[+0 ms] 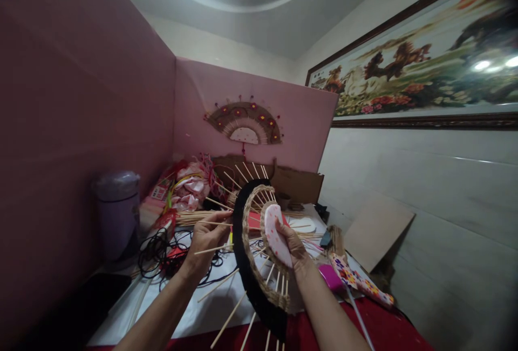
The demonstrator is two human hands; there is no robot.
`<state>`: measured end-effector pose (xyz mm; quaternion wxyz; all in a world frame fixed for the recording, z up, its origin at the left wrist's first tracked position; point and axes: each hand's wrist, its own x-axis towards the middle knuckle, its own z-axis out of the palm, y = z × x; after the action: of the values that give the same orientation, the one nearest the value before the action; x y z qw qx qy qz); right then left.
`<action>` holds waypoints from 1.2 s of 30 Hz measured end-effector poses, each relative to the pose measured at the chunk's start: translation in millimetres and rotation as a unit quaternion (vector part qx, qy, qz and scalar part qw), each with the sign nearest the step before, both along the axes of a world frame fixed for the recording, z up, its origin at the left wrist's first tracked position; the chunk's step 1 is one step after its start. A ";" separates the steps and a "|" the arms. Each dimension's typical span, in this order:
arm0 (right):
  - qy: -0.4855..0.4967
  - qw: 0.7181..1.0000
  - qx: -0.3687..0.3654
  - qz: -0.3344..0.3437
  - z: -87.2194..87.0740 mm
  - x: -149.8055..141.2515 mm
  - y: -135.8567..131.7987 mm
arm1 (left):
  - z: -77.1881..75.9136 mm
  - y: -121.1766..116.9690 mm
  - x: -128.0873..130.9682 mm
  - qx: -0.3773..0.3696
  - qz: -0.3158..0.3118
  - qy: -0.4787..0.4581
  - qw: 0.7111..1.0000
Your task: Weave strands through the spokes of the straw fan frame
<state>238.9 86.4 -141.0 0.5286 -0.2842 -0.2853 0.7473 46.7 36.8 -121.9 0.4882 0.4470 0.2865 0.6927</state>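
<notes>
Right hand [294, 248] clasps the fan [247, 248] centrally — left hand [203, 238] pinches its black rim [238, 226].

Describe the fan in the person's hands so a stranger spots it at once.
Start at the pink board at the back, which carries a flowered fan. Below it and nearer the camera, the right hand grips the held fan, with the left hand at its outer edge. Unlike the flowered one, it has a black band with bare sticks poking out past it.

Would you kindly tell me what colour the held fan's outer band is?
The outer band is black, in the head view.
</notes>
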 end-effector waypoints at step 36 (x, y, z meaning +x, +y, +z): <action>-0.032 0.990 0.031 -0.133 -3.8 33.9 27.7 | 16.7 -0.8 -29.7 -0.023 0.161 0.243 0.956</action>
<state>272.8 114.1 -144.7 0.6227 -0.3270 -0.2849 0.6513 17.0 36.0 -105.2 0.2961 0.5378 0.4807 0.6261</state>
